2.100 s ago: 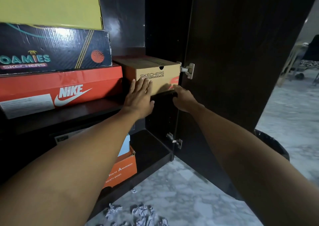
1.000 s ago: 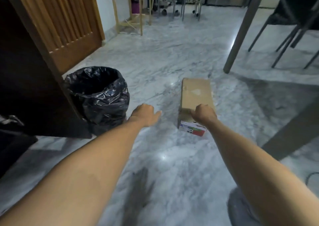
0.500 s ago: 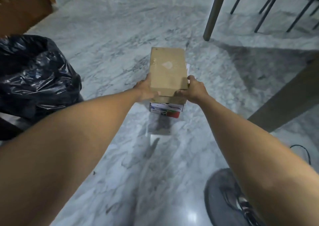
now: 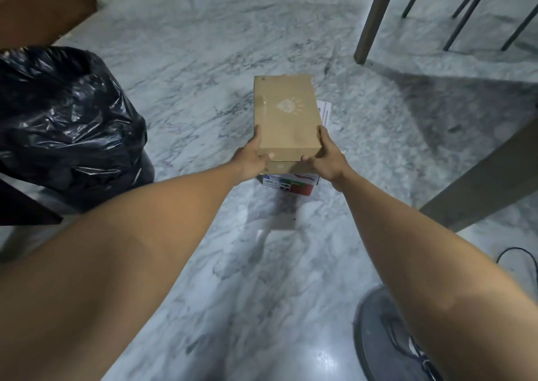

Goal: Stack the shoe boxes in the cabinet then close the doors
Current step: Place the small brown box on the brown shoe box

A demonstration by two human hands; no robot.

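Note:
A plain brown cardboard shoe box [image 4: 285,115] with a faint pale logo on its lid is in the middle of the view, over the marble floor. My left hand [image 4: 252,156] grips its near left corner and my right hand [image 4: 326,156] grips its near right corner. Under its near end shows a label panel [image 4: 288,183] in white, green and red; I cannot tell whether that is the same box's end or a second box. The cabinet's dark edge [image 4: 20,206] shows at the far left.
A bin lined with a black plastic bag [image 4: 67,124] stands on the left, close to the box. Table legs [image 4: 375,16] and chair legs [image 4: 465,11] rise at the upper right. A grey shoe [image 4: 393,340] and a black cable [image 4: 521,252] are at the lower right.
I turned from the cabinet, where both hands pushed a Skechers box onto a shelf, to the floor. Both hands reached the brown box and took hold of its near end.

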